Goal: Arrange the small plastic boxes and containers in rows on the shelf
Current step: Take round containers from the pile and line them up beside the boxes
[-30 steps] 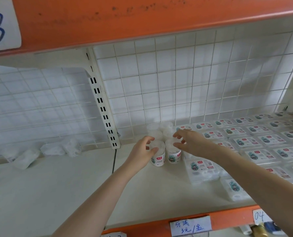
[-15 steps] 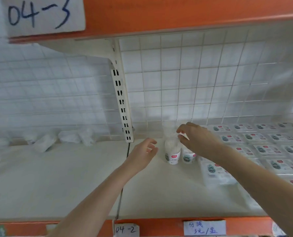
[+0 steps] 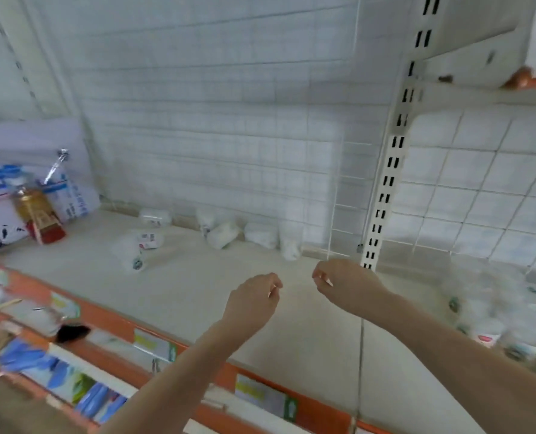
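Both hands hang over a wide bare stretch of the pale, matte shelf, well inside its orange front edge. The left hand and the right hand each have a loosely curled grip, holding nothing. Small cloudy plastic containers lie scattered along the wire-grid back; blurred boxes crowd the right end.

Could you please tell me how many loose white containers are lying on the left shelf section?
About 6: one and four more along the back grid, one further forward. Blur may hide others or merge two.
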Motion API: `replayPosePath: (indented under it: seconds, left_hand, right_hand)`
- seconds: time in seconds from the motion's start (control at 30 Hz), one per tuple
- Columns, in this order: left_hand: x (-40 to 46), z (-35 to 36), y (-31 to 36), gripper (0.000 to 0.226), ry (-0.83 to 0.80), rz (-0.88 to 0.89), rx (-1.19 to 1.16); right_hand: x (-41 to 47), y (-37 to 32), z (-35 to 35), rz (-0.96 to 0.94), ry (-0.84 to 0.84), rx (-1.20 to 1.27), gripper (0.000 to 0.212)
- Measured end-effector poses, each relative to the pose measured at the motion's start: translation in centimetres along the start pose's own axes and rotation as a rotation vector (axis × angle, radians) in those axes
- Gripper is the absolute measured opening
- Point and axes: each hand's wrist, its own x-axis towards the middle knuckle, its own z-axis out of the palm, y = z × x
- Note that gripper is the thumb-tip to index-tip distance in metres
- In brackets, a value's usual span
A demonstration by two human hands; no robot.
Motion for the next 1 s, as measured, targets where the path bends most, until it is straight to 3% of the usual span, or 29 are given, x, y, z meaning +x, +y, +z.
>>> replayPosePath:
  seconds: [0.2, 0.67, 0.87, 1.0]
  left_hand:
    - [0.1, -3.6, -7.9, 0.025, 0.063, -0.131, 0.032]
    - [0.9, -12.1, -23.3, 0.040, 0.537, -0.291, 0.103]
    - [2.7, -13.1, -25.7, 0.064, 0.505, -0.332, 0.051]
    - [3.8, -13.2, -26.4, 0.053, 0.363, -0.343, 0.050]
  right_hand:
    - [4.8, -6.9, 3.2, -0.104, -0.063, 0.005, 0.022]
    - [14.5, -21.1, 8.8, -0.280, -0.065, 0.023, 0.028]
    - [19.2, -25.7, 10.1, -0.298, -0.013, 0.035, 0.032]
    - [22.4, -27.5, 10.6, -0.334, -0.049, 0.013, 0.038]
